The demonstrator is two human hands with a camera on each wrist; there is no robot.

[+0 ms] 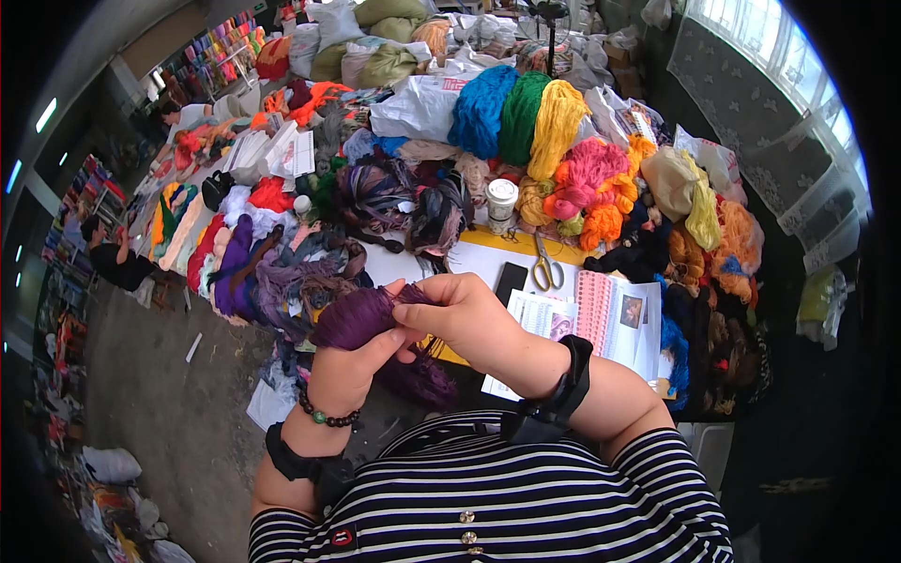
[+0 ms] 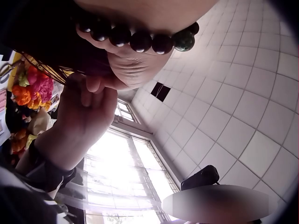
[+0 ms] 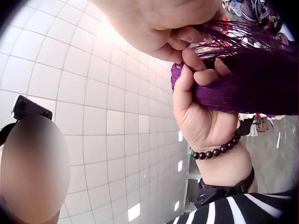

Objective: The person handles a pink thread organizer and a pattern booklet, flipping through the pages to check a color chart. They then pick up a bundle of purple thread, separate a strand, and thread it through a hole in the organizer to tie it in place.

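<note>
A hank of dark purple yarn (image 1: 355, 321) is held up in front of the striped shirt. My left hand (image 1: 349, 375), with a beaded bracelet on its wrist, grips it, fingers curled round the bundle in the right wrist view (image 3: 205, 109). My right hand (image 1: 469, 314) pinches strands at the hank's end between thumb and fingers, close against the left fingertips. Loose strands (image 3: 238, 39) fan out beside the right fingers. Below the hands more purple yarn (image 1: 418, 377) hangs down. In the left wrist view the yarn is dark and mostly hidden behind the left hand.
Scissors (image 1: 544, 267), a black phone (image 1: 511, 281), printed sheets (image 1: 619, 324) and a lidded cup (image 1: 501, 205) lie or stand on the table beyond the hands. Colourful yarn heaps (image 1: 591, 188) surround them. Another person (image 1: 122, 263) is at the far left.
</note>
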